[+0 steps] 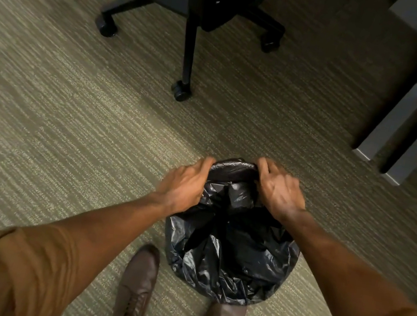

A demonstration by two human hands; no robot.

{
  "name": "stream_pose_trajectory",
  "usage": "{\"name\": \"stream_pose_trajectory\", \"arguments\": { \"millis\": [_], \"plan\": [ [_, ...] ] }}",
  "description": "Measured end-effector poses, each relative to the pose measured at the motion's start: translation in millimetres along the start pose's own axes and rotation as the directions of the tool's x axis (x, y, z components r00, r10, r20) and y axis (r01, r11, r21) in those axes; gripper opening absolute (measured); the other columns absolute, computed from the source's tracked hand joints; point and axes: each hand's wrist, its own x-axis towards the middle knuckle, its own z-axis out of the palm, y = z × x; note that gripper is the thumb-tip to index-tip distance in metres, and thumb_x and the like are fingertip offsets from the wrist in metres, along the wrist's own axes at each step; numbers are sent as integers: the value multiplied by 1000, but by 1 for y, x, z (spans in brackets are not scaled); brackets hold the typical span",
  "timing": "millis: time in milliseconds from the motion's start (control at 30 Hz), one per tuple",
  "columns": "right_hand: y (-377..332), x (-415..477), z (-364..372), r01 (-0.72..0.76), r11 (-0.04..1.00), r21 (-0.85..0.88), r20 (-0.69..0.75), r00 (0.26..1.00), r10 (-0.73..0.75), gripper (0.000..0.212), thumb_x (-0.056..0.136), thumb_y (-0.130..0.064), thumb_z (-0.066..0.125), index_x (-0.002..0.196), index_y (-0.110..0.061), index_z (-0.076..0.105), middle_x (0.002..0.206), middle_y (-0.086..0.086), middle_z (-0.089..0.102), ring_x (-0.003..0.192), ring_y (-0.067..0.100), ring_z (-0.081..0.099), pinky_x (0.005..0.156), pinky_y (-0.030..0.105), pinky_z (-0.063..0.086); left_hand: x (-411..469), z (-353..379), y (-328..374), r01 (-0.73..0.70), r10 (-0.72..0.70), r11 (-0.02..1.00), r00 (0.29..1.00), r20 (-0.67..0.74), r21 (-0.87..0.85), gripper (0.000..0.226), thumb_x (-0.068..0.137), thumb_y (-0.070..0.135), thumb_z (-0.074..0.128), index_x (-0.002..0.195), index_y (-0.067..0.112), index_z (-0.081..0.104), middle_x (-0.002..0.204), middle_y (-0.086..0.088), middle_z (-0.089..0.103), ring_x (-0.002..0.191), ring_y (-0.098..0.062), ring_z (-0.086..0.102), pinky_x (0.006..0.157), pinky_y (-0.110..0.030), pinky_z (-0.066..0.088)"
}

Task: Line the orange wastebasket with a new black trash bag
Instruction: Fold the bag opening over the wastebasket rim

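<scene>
- Carpet (44,101) fills the left side, bare of anything the job needs; a brown sleeve (1,269) and forearm reach in from the lower left toward the middle.
- Behind, near the top, an office chair (198,3) stands on its wheeled legs, well apart from the work.
- Left hand (185,181) is curled over the far left part of the bin's rim, fingers bent down on the outside and pinching the edge of the black trash bag (230,248). It is closed narrowly on the plastic, not spread.
- The bag already hangs inside the wastebasket, its mouth folded out over the near rim so that the crinkled plastic hides the sides. No orange shows anywhere, so the bin can only be judged to sit under the bag, on the floor just ahead of the two brown shoes (135,292).
- The far rim looks smooth and taut between the hands, which suggests they are there to stretch the last part of the bag's edge over the lip.
- Right hand (279,190) mirrors the left on the far right part of the rim, knuckles up, fingers hooked over the edge and gripping the plastic; how tightly cannot be told, as the fingertips are hidden.
- Grey desk legs (401,130) stand at the upper right, clear of the bin.
</scene>
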Motion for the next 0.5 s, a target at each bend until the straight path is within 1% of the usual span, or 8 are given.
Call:
{"name": "stream_pose_trajectory", "arguments": {
  "millis": [100, 167, 233, 300, 333, 400, 433, 500],
  "plan": [
    [1, -2, 4, 21, 998, -61, 20, 1000, -19, 47, 93, -7, 68, 129, -18, 39, 121, 10, 61, 96, 35, 70, 72, 54, 57, -1, 3, 1, -19, 19, 1000, 1000, 16, 15, 73, 95, -13, 54, 154, 18, 24, 113, -14, 65, 49, -6, 45, 35, -19, 26],
    [2, -4, 5, 36, 998, -59, 27, 999, -34, 49, 97, -12, 66, 136, -17, 36, 126, 11, 56, 102, 36, 69, 74, 56, 58, -1, 4, 1, -35, 32, 998, 999, 43, 51, 80, 94, -15, 54, 158, 17, 18, 129, -21, 60, 56, -9, 50, 40, -20, 31],
    [3, -6, 0, 10, 1000, 3, 26, 1000, -10, 62, 99, -29, 67, 147, -17, 29, 133, 13, 51, 109, 38, 67, 81, 56, 59, -2, 4, 2, -45, 40, 992, 998, 44, 120, 89, 95, -11, 58, 165, 13, 10, 154, -26, 45, 85, -23, 67, 54, -24, 53],
    [4, -13, -7, -34, 999, 26, -69, 997, 35, 79, 97, -50, 67, 155, -12, 29, 134, 18, 53, 109, 38, 65, 89, 54, 58, -5, 3, 6, -37, 42, 980, 999, -19, 197, 85, 104, 11, 62, 168, 6, 7, 166, -26, 31, 125, -36, 63, 80, -32, 64],
    [4, -18, -11, -63, 998, 28, -152, 986, 67, 83, 97, -56, 65, 155, -9, 31, 131, 20, 55, 108, 37, 64, 91, 53, 56, -6, 2, 8, -25, 44, 966, 997, -70, 256, 81, 107, 25, 59, 168, 2, 10, 168, -26, 29, 136, -39, 57, 89, -38, 65],
    [5, -36, -16, -131, 985, 116, -263, 952, 158, 82, 97, -57, 64, 154, -7, 34, 128, 20, 56, 109, 35, 61, 91, 52, 56, -13, -1, 17, 4, 43, 943, 990, -133, 334, 86, 106, 41, 57, 167, -5, 17, 173, -29, 26, 146, -42, 47, 106, -49, 59],
    [6, -48, -16, -170, 965, 198, -271, 937, 221, 80, 97, -54, 66, 155, -9, 34, 130, 19, 56, 111, 34, 61, 87, 49, 58, -17, -1, 21, 18, 29, 942, 990, -135, 335, 89, 104, 41, 60, 167, -5, 18, 174, -30, 23, 149, -43, 44, 109, -51, 57],
    [7, -74, -13, -282, 890, 359, -234, 896, 378, 77, 94, -46, 71, 153, -13, 35, 136, 16, 57, 116, 31, 62, 82, 45, 60, -28, 1, 27, 44, -15, 955, 995, -101, 294, 97, 97, 27, 69, 168, -3, 10, 177, -31, 11, 153, -44, 39, 108, -51, 58]
  ]
}}
